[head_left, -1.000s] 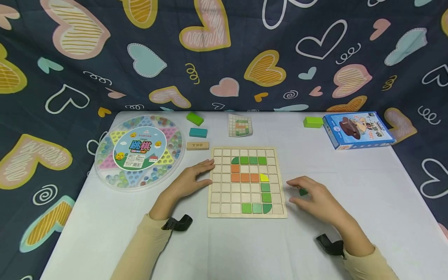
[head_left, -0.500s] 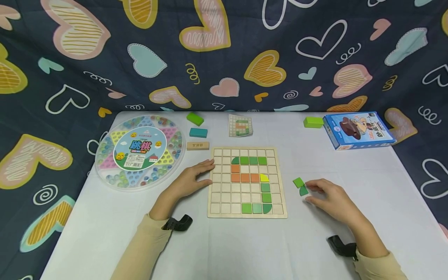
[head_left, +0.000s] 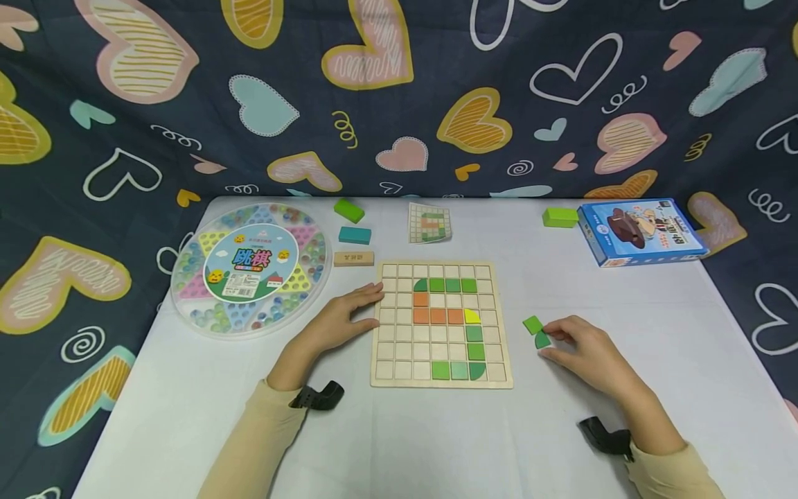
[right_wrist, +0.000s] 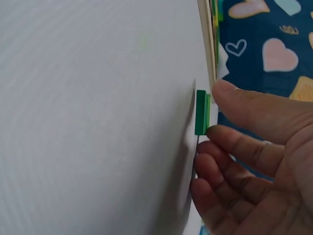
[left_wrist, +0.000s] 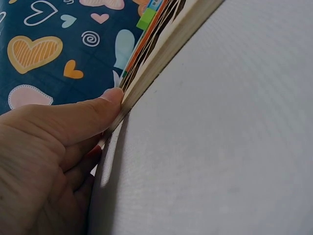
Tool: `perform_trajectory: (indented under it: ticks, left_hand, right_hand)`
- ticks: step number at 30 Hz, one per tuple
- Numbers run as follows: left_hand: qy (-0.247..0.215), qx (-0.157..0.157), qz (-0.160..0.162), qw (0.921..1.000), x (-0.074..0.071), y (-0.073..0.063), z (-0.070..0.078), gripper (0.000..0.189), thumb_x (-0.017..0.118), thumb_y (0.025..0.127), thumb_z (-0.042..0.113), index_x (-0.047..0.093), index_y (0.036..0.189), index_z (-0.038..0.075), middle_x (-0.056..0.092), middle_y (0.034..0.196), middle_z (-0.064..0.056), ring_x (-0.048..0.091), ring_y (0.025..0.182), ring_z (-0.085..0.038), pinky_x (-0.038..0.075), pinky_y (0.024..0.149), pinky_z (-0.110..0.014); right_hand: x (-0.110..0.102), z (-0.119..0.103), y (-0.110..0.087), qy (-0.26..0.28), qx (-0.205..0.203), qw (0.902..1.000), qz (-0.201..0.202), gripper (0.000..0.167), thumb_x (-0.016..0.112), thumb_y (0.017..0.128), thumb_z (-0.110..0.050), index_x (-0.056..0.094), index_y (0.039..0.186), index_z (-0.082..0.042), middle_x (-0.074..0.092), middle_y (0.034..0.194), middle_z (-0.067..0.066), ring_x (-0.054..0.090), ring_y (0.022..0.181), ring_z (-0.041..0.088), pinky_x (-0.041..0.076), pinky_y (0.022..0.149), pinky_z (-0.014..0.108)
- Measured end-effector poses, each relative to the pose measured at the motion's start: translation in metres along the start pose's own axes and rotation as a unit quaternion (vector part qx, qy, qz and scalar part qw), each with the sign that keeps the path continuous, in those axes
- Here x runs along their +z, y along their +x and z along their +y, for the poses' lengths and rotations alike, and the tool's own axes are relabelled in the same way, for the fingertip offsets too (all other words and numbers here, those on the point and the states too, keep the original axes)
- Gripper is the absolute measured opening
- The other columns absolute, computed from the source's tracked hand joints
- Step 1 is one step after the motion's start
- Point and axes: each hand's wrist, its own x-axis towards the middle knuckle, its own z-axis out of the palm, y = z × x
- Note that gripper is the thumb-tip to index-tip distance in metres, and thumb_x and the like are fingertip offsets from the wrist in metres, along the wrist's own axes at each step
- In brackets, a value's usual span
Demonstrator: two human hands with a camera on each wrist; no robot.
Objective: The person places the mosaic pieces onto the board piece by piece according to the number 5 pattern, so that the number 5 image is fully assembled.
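Observation:
In the head view, a square wooden grid board [head_left: 402,352] lies mid-table, with green, orange and yellow tiles set in some cells. My left hand [head_left: 337,320] rests at its left edge, fingers extended; in the left wrist view its thumb [left_wrist: 115,95] touches the board's side. Right of the board, a green square tile [head_left: 533,324] and a darker green quarter-round tile [head_left: 542,340] lie close together. My right hand [head_left: 586,350] is around the quarter-round tile, index finger and thumb at its sides. The right wrist view shows thumb and index finger apart beside that tile [right_wrist: 201,112].
A round Chinese checkers set [head_left: 187,305] with marbles lies at the left. Nearby are a green block [head_left: 348,211], a teal block [head_left: 355,235] and a wooden block [head_left: 353,259]. A pattern card [head_left: 429,223] stands behind the board; a lime block [head_left: 560,217] and blue box [head_left: 642,232] sit back right.
My right hand has drawn back rightward from over the two loose tiles, uncovering the square one, then edged slightly in at the quarter-round tile. My left hand has stayed at the board.

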Motion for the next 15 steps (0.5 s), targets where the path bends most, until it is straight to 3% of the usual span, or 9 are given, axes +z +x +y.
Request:
perform_trajectory:
  ticks: [7, 15]
  left_hand:
    - [0.002, 0.002, 0.002, 1.0000, -0.0010, -0.0002, 0.0012, 0.054, 0.068, 0.088, 0.025, 0.050, 0.138, 0.011, 0.036, 0.151, 0.003, 0.030, 0.142, -0.018, 0.027, 0.117, -0.040]
    - [0.003, 0.013, 0.005, 0.9999, -0.0003, -0.0006, 0.0012, 0.054, 0.067, 0.088, 0.023, 0.051, 0.137, 0.009, 0.037, 0.151, -0.001, 0.031, 0.142, -0.022, 0.028, 0.116, -0.043]
  right_hand:
    - [0.0014, -0.0068, 0.0041, -0.001, 0.015, 0.9999, -0.003, 0.040, 0.079, 0.077, -0.024, 0.065, 0.106, 0.000, 0.063, 0.099, 0.012, 0.059, 0.090, 0.027, 0.051, 0.078, 0.046]
    - [0.0038, -0.0065, 0.0042, -0.011, -0.006, 0.9999, -0.007, 0.030, 0.074, 0.079, -0.010, 0.064, 0.105, -0.001, 0.061, 0.098, 0.011, 0.059, 0.091, 0.027, 0.051, 0.078, 0.045]
